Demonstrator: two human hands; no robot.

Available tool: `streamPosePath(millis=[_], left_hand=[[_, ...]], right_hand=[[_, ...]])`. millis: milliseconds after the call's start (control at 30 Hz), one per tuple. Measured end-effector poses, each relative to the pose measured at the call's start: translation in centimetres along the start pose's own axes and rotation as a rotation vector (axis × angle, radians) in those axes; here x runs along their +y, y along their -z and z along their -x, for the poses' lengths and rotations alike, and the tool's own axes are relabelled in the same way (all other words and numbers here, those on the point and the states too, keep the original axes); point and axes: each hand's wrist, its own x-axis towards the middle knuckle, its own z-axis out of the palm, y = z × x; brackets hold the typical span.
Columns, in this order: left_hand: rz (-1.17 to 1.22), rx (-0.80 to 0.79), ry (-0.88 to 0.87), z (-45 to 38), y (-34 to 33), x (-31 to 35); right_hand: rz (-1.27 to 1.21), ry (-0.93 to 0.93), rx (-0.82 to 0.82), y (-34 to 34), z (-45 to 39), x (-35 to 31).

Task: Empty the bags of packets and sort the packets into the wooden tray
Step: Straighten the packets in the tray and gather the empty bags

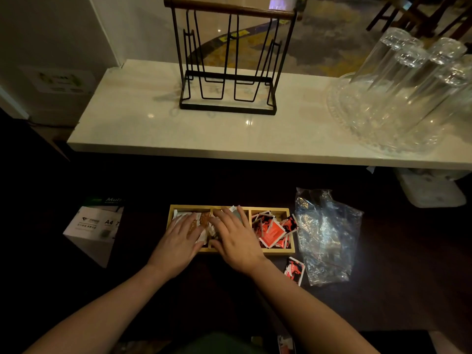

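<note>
A wooden tray (279,250) with three compartments lies on the dark lower surface. Its right compartment holds several red packets (272,232). My left hand (178,241) lies flat over the left compartment, on white and brown packets (203,221). My right hand (236,238) rests flat over the middle compartment, where a pale packet (236,212) shows beyond the fingertips. One red packet (295,270) lies loose on the surface near the tray's right front corner. Crumpled clear plastic bags (327,233) lie just right of the tray.
A white box of A4 paper (93,231) stands to the left. Above is a pale marble counter (153,123) with a black wire rack (227,72) and upturned glasses on a glass dish (398,98). Another packet (284,344) shows at the bottom edge.
</note>
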Motion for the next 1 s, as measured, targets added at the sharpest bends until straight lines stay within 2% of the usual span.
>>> streamPosePath(millis=[100, 167, 233, 333, 400, 467, 667, 733, 800, 900, 933, 1000], left_hand=[[-0.001, -0.007, 0.0, 0.0, -0.3, -0.2], [0.004, -0.01, -0.006, -0.1, -0.7, -0.3], [0.014, 0.002, -0.008, -0.2, -1.0, -0.3], [0.018, 0.014, -0.003, -0.1, -0.9, -0.1], [0.018, 0.019, 0.001, -0.2, -0.7, -0.1], [0.022, 0.024, 0.002, -0.2, -0.6, 0.0], [0.042, 0.023, -0.004, -0.1, -0.9, 0.0], [0.036, 0.02, -0.001, 0.0, -1.0, -0.1], [0.033, 0.021, -0.003, -0.1, -1.0, -0.1], [0.047, 0.014, -0.011, -0.1, -0.8, -0.1], [0.049, 0.013, -0.011, -0.1, -0.8, 0.0], [0.045, 0.014, -0.002, 0.0, -0.4, 0.1]], right_hand=[[-0.181, -0.196, 0.221, 1.1, 4.2, 0.2], [-0.157, -0.377, 0.335, 0.9, 8.2, 1.8], [-0.069, -0.535, 0.245, 0.2, 12.2, 3.6], [0.089, -0.644, -0.039, -1.8, 16.0, 4.9], [0.187, -0.617, -0.155, -2.9, 16.7, 5.0], [0.267, -0.553, -0.182, -3.2, 16.4, 4.9], [0.131, -0.542, -0.209, -0.1, 14.6, 5.2], [-0.039, -0.476, -0.118, 1.3, 14.0, 4.8], [-0.181, -0.414, 0.065, 2.7, 12.7, 4.1], [-0.191, -0.376, 0.332, 3.9, 9.0, 4.5], [-0.163, -0.363, 0.339, 3.9, 7.6, 4.9], [-0.038, -0.3, 0.23, 3.3, 5.7, 5.8]])
